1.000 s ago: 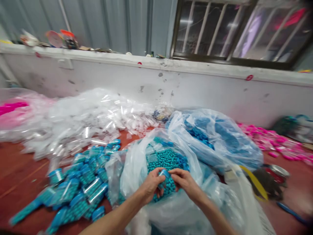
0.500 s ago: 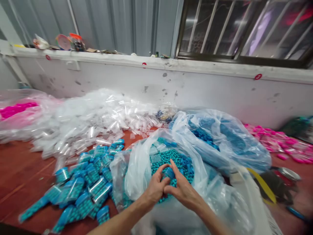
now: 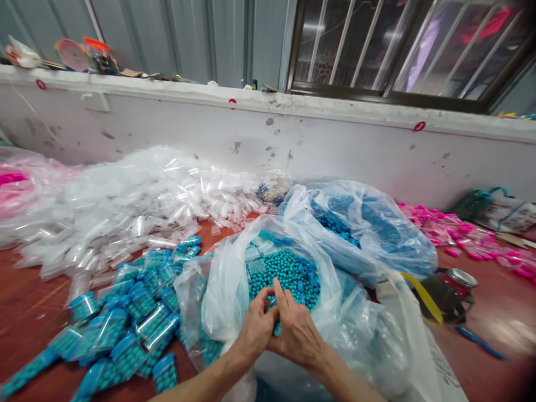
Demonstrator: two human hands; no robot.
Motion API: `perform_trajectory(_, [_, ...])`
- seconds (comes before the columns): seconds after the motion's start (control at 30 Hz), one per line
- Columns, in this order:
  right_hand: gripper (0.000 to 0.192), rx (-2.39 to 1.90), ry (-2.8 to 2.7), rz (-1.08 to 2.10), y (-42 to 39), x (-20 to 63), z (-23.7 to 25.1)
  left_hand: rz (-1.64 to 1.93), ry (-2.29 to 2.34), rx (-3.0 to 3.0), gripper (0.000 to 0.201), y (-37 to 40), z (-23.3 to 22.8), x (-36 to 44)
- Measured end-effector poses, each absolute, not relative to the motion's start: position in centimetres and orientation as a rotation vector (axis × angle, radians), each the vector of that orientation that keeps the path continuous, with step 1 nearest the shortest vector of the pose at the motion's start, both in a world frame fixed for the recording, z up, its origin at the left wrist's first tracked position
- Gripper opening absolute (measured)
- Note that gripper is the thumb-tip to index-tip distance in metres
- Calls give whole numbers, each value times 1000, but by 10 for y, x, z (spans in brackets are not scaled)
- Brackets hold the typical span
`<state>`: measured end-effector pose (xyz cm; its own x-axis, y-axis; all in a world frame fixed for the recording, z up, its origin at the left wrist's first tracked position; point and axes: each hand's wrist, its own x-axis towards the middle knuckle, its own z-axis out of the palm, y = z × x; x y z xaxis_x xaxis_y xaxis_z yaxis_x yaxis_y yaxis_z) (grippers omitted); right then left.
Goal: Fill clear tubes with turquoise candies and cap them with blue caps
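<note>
red bench (image 3: 25,312) under a grey wall, heaped with plastic. at my six o'clock i see both hands pressed together over the open bag (image 3: 234,279) of teal beads (image 3: 285,271). left hand (image 3: 255,329) and right hand (image 3: 295,332) pinch something small between them; their grip is clenched, on what i cannot tell. filled tubes (image 3: 138,318) lie at nine o'clock, empty clear tubes (image 3: 138,206) at eleven.

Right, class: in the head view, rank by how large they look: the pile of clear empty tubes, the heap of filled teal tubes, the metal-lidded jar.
1. Pile of clear empty tubes
2. Heap of filled teal tubes, nearer the camera, yet smaller
3. Metal-lidded jar, clearly smallest
</note>
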<state>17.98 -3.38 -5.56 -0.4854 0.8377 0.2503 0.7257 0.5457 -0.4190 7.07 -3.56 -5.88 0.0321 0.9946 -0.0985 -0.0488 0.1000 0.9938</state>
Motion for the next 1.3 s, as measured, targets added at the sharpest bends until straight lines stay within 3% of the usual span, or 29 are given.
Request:
perform_trajectory(0.1, [92,-1283,-2380,401,-36,177,-59,1162,1258,1216,20,-39,-64,70])
perform_trajectory(0.33, [96,-1046,-2344,784,-29,177,-52,990,1246,1172,44,-45,-44,29])
perform_trajectory(0.53, [34,-1311,-2374,667,32,182,-47,960,1955,1461,52,-63,-19,-93])
perform_trajectory(0.67, [28,-1510,-2465,481,66,167,-44,960,2475,1699,48,-68,-8,-112])
perform_trajectory(0.83, [21,-1462,-2599,518,52,152,-49,1018,1875,1858,33,-39,2,-33])
perform_trajectory(1.0, [32,-1408,-2806,490,19,138,-76,912,1484,1628,33,13,-6,24])
perform_trajectory(1.3, [24,-1479,-2707,595,33,164,-90,20,1709,2236,31,13,-68,24])
